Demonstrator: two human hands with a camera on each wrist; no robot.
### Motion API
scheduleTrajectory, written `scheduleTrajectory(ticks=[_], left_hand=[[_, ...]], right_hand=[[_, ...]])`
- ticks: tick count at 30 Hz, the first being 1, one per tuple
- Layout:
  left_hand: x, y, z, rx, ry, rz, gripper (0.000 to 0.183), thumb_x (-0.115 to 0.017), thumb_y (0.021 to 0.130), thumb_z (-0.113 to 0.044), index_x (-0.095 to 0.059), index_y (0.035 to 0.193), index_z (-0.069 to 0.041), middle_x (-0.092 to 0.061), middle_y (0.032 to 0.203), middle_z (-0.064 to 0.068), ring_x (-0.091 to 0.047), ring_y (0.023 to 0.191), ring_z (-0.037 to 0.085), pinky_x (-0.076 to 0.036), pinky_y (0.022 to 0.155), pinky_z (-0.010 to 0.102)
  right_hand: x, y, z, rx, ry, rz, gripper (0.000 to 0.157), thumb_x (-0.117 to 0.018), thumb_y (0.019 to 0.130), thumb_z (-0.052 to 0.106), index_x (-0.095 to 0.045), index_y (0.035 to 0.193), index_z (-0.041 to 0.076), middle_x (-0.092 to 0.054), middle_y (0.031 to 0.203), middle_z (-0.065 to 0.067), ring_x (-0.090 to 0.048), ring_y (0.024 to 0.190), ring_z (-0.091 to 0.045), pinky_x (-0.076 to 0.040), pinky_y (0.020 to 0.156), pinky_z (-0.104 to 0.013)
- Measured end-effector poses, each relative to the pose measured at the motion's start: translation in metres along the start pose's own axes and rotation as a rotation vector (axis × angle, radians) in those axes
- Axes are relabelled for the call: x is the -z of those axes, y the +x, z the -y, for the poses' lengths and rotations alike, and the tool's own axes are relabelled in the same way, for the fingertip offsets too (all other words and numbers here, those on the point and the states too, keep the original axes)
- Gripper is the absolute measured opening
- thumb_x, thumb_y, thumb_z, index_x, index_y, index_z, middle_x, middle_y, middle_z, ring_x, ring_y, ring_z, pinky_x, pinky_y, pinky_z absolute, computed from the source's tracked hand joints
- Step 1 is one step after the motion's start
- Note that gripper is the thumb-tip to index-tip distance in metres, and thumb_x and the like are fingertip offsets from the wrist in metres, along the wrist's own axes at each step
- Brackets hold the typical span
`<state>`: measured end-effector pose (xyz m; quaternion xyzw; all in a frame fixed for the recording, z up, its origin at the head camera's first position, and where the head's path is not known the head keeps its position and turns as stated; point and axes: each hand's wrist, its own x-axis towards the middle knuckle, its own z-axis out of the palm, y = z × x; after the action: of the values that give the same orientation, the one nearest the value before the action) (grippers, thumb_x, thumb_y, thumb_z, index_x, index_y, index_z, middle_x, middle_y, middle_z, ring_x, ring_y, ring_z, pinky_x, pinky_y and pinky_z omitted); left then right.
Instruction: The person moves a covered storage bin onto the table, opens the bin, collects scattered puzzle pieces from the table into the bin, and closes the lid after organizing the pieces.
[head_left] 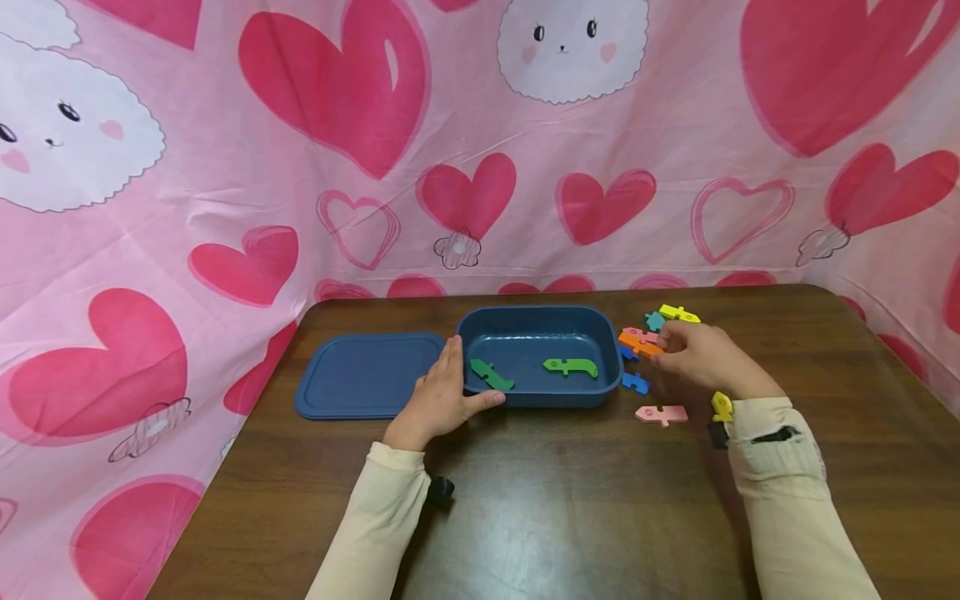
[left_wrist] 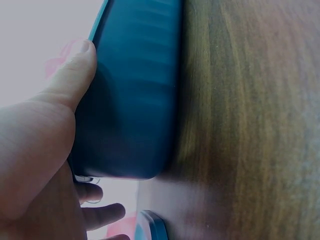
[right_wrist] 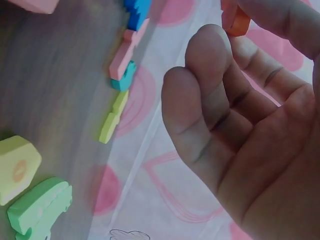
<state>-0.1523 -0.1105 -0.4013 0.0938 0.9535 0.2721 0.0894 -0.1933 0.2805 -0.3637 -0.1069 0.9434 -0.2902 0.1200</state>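
A dark blue plastic box [head_left: 536, 400] holds a dark green puzzle piece [head_left: 491, 374] and a light green puzzle piece [head_left: 570, 367]. At its left front corner my left hand [head_left: 438, 396] rests with straight fingers along the end and the thumb on the front wall. In the left wrist view that thumb [left_wrist: 80, 70] lies against the box side. To the right of the box my right hand [head_left: 701, 354] pinches an orange puzzle piece [head_left: 640, 342] between thumb and fingers. The right wrist view shows only an end of this orange piece [right_wrist: 240, 24].
The blue lid [head_left: 367, 375] lies left of the box. Right of it are pink [head_left: 662, 414], blue [head_left: 636, 382], teal [head_left: 654, 321] and yellow [head_left: 679, 313] puzzle pieces. Another yellow piece [head_left: 722, 406] lies beside the right sleeve, near a green piece [right_wrist: 42, 205]. Pink cloth hangs behind the table.
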Motion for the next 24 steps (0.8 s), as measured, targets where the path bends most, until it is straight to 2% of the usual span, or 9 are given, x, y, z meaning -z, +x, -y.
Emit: scheduleTrajectory(ticks=[5,9,13,20,24], left_hand=[[0.0,0.0,0.0,-0.002,0.0,-0.002,0.12,-0.065,0.086,-0.07,0.002,0.162,-0.005,-0.001,0.169,0.011,-0.01,0.152,0.033,-0.018,0.114,0.065],[0.0,0.0,0.0,0.003,0.002,0.004,0.12,-0.064,0.086,-0.07,0.003,0.162,-0.006,-0.001,0.169,0.01,-0.01,0.153,0.032,-0.017,0.114,0.065],[0.0,-0.001,0.001,0.006,0.002,0.006,0.12,-0.064,0.086,-0.07,0.004,0.162,-0.005,0.0,0.169,0.011,-0.009,0.153,0.033,-0.017,0.114,0.065],[0.0,-0.001,0.002,0.005,0.002,0.009,0.12,-0.064,0.086,-0.07,0.004,0.162,-0.006,0.0,0.169,0.01,-0.009,0.153,0.032,-0.017,0.114,0.065],[0.0,-0.001,0.002,-0.002,0.01,0.006,0.12,-0.064,0.086,-0.071,0.003,0.162,-0.005,-0.001,0.169,0.011,-0.01,0.153,0.032,-0.019,0.114,0.065]], right_hand=[[0.004,-0.004,0.005,-0.011,0.012,-0.006,0.026,-0.072,0.093,0.024,-0.061,0.107,0.005,-0.062,0.101,-0.017,-0.055,0.081,-0.028,-0.051,0.063,-0.034],[0.002,-0.003,0.011,0.036,0.001,-0.03,0.026,-0.072,0.093,0.023,-0.062,0.109,0.005,-0.062,0.092,-0.013,-0.055,0.074,-0.025,-0.049,0.06,-0.035],[-0.008,0.001,0.022,0.103,0.011,-0.035,0.019,-0.073,0.091,0.017,-0.063,0.104,0.006,-0.058,0.079,-0.008,-0.054,0.064,-0.022,-0.048,0.057,-0.034],[-0.029,0.01,0.041,0.178,0.021,0.012,0.014,-0.074,0.093,0.016,-0.066,0.1,0.008,-0.06,0.074,-0.004,-0.054,0.06,-0.019,-0.047,0.053,-0.034],[-0.036,0.011,0.048,0.21,-0.007,-0.01,0.014,-0.075,0.092,0.014,-0.068,0.1,0.007,-0.059,0.071,-0.002,-0.053,0.058,-0.018,-0.046,0.052,-0.033]])
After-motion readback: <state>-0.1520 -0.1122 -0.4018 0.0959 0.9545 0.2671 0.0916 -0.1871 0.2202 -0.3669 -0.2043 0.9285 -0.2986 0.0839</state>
